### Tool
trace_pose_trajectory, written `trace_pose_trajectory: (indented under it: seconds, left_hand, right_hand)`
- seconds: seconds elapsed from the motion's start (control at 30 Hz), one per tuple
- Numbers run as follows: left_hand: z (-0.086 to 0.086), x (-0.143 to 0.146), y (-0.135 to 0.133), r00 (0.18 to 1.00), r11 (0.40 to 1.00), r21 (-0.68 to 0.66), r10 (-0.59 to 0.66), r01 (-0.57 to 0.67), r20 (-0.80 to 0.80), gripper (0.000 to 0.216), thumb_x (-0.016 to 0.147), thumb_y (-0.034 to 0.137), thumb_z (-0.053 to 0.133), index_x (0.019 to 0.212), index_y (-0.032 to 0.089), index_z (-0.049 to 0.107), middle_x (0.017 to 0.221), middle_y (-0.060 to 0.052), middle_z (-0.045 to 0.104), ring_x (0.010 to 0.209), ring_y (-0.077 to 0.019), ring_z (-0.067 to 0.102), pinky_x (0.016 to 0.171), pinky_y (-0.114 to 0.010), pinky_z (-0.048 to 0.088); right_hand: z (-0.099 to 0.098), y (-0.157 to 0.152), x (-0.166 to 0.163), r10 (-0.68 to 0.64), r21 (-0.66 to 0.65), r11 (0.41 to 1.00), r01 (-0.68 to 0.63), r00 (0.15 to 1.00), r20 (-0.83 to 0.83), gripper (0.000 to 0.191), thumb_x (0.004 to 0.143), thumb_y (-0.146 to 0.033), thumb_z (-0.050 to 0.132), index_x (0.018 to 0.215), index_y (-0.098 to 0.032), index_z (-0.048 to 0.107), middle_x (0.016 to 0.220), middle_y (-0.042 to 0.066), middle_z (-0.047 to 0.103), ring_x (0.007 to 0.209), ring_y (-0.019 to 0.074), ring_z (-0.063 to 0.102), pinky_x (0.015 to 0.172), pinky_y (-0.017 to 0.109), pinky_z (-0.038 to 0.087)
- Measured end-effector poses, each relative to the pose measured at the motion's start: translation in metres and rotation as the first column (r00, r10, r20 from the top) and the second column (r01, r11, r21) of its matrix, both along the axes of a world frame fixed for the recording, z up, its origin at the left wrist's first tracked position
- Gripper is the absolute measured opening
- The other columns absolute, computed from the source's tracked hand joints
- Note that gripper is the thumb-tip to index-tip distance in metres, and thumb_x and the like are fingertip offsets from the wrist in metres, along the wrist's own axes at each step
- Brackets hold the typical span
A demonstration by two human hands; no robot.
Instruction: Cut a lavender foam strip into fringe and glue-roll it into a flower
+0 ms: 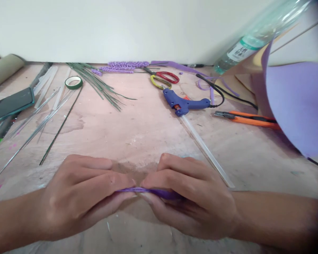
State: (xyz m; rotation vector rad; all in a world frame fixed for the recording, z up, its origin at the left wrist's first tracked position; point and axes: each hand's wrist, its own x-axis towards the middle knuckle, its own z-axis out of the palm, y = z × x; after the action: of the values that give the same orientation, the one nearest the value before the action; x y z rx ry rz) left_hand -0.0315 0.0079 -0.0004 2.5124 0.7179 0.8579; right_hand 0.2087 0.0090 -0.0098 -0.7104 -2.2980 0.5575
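The left hand (79, 195) and right hand (192, 197) both pinch a thin purple strip (161, 193) over the near side of the counter (122, 134). A blue glue gun (184, 104) lies farther away, to the right.

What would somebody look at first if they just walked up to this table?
Probably the left hand and right hand at the front, pinching a thin purple strip between them. Next might come the big, curved purple sheet at the right edge. The blue glue gun also stands out, lying on the table right of the middle.
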Motion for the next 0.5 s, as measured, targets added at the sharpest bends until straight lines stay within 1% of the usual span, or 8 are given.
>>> trace_pose_trajectory:
  seconds: [0.07,0.13,0.3,0.4,0.5]
  left_hand:
    - [0.0005,0.0007,0.0019,0.999,0.997,-0.069,-0.018,0.020,0.029,0.015,0.106,0.020,0.053,0.098,0.016,0.066,0.087,-0.002,0.080,0.076,-0.0106,0.075,0.066,-0.017,0.061]
    - [0.0004,0.0012,0.0032,0.999,0.993,-0.112,-0.025,0.030,0.046,0.014,0.105,0.019,0.055,0.098,0.015,0.067,0.086,-0.002,0.079,0.077,-0.0110,0.075,0.066,-0.017,0.061]
    - [-0.0014,0.0001,0.0037,0.996,0.993,-0.097,-0.064,0.069,0.060,0.011,0.103,0.014,0.056,0.099,0.014,0.066,0.082,-0.001,0.078,0.069,-0.0103,0.072,0.063,-0.019,0.059]
    - [-0.0025,-0.0012,0.0028,0.996,0.993,-0.093,-0.070,0.075,0.054,0.012,0.103,0.013,0.055,0.098,0.015,0.065,0.087,-0.003,0.079,0.073,-0.0113,0.073,0.065,-0.020,0.059]
    - [-0.0029,-0.0013,0.0024,0.997,0.995,-0.070,-0.062,0.065,0.042,0.017,0.104,0.015,0.053,0.091,0.017,0.063,0.084,-0.003,0.079,0.069,-0.0124,0.073,0.059,-0.021,0.056]
  right_hand:
    - [0.0000,-0.0002,0.0011,0.007,0.013,1.000,-0.007,1.000,0.010,0.006,0.097,-0.014,0.062,0.096,-0.020,0.063,0.073,-0.003,0.060,0.062,0.0088,0.051,0.052,0.023,0.042]
    - [0.0006,0.0001,0.0021,0.020,0.023,1.000,-0.020,1.000,0.018,0.006,0.099,-0.014,0.060,0.096,-0.020,0.063,0.071,-0.003,0.059,0.061,0.0088,0.051,0.052,0.023,0.041]
    - [0.0017,0.0014,0.0034,0.019,0.039,0.999,-0.021,0.999,0.044,0.009,0.102,-0.015,0.055,0.098,-0.019,0.062,0.070,-0.004,0.059,0.060,0.0080,0.052,0.053,0.023,0.041]
    - [0.0003,0.0007,0.0033,0.019,0.037,0.999,-0.020,0.999,0.036,0.010,0.102,-0.014,0.055,0.096,-0.019,0.062,0.069,-0.005,0.055,0.058,0.0077,0.048,0.053,0.022,0.041]
    - [-0.0023,-0.0005,0.0027,0.027,0.015,1.000,-0.027,1.000,0.003,0.010,0.100,-0.011,0.056,0.096,-0.018,0.062,0.069,-0.005,0.052,0.056,0.0075,0.044,0.053,0.022,0.041]
